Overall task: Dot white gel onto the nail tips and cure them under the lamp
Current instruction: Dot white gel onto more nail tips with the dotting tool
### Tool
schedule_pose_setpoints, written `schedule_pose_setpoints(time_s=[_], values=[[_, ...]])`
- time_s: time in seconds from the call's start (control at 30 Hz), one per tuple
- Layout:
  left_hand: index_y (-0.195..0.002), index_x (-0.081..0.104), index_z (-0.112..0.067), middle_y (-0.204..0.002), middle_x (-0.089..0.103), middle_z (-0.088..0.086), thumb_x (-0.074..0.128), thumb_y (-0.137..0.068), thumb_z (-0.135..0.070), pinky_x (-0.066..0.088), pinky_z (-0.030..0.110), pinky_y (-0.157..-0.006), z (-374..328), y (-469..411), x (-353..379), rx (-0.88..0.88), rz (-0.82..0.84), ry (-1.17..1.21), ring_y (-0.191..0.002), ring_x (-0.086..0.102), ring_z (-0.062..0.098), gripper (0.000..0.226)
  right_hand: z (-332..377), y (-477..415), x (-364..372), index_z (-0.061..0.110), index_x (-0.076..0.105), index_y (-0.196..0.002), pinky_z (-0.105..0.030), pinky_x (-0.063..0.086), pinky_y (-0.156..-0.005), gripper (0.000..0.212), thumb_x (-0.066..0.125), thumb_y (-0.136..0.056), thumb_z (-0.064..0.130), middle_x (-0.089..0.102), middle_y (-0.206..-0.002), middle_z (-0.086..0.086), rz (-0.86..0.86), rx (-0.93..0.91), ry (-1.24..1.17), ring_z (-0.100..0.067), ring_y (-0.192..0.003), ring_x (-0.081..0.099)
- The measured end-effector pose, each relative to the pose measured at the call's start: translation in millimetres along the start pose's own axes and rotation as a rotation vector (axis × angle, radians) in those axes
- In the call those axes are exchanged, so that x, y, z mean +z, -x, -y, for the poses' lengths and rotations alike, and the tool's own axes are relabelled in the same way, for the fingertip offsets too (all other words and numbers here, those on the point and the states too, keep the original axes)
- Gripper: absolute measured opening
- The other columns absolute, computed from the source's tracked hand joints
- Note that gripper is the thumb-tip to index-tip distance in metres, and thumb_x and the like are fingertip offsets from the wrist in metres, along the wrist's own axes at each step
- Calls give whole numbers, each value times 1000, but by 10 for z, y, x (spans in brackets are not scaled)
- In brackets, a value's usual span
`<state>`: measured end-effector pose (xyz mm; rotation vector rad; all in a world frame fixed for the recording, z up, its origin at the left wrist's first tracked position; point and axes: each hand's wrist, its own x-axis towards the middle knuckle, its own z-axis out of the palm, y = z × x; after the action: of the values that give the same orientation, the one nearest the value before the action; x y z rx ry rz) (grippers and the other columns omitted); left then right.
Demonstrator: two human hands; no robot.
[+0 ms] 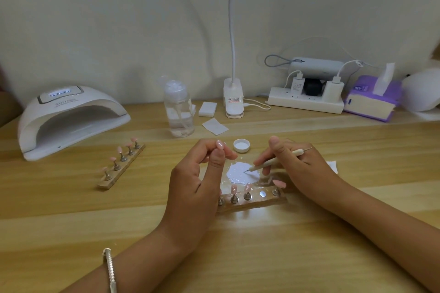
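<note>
Right hand [297,162] gripped cream dotting pen [273,160] loading white gel [238,171]; left hand [197,178] pinched pink nail tip [220,144], dotting judged next.

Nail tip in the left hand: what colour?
The nail tip is pale pink, head view.

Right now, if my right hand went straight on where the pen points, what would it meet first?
The pen in the right hand meets the white gel puddle first; its tip seems right at it. Beyond lies the left hand, pinching a nail tip; depth is unclear.
</note>
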<state>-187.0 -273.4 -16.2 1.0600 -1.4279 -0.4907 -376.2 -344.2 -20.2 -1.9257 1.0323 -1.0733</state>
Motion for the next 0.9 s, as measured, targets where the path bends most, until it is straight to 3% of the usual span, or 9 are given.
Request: schedule_pose_setpoints(time_s=[0.13,0.23,0.37,0.5,0.7,0.9], values=[[-92,70,-22,-95,72,-13,52,-101,-23,45,15,-89,-6,5,-4,-3,13,-37,-105,65,10,20,45,29,-21,20,79,-86,-14,48,-70,53,34,-100,45,73,-76,3,-84,7,-83,-5,-78,67],[-91,72,-19,-92,71,-13,58,-98,-20,42,9,-86,-12,14,0,11,26,-54,-103,64,7,16,148,54,-43,18,77,-98,-4,43,-70,47,35,-100,41,77,-86,10,-158,-35,-115,3,-84,69],[-92,74,-17,-92,73,-13,61,-93,-19,49,30,-94,-23,31,12,115,72,-90,-103,65,14,14,406,81,-50,23,71,-82,-12,47,-59,17,64,-87,37,72,-71,8,-268,-194,-175,-3,-64,65],[-92,76,-16,-93,73,-13,63,-92,-15,49,48,-94,-46,58,14,174,123,-85,-102,66,14,13,626,175,13,19,63,-72,-19,44,-49,25,63,-92,34,60,-57,3,-285,-317,-250,-9,-49,54],[-89,77,-10,-94,73,-9,66,-94,-17,48,51,-90,-56,80,38,274,156,-132,-99,65,12,14,719,275,103,7,64,-68,-30,47,-41,28,70,-85,28,63,-54,-2,-229,-308,-304,-19,-41,57],[-89,77,-10,-93,71,-12,64,-94,-16,47,50,-89,-42,85,49,290,161,-135,-96,65,12,15,693,307,126,7,57,-63,-19,45,-47,34,58,-93,23,61,-51,-8,-207,-280,-357,-18,-40,58]])
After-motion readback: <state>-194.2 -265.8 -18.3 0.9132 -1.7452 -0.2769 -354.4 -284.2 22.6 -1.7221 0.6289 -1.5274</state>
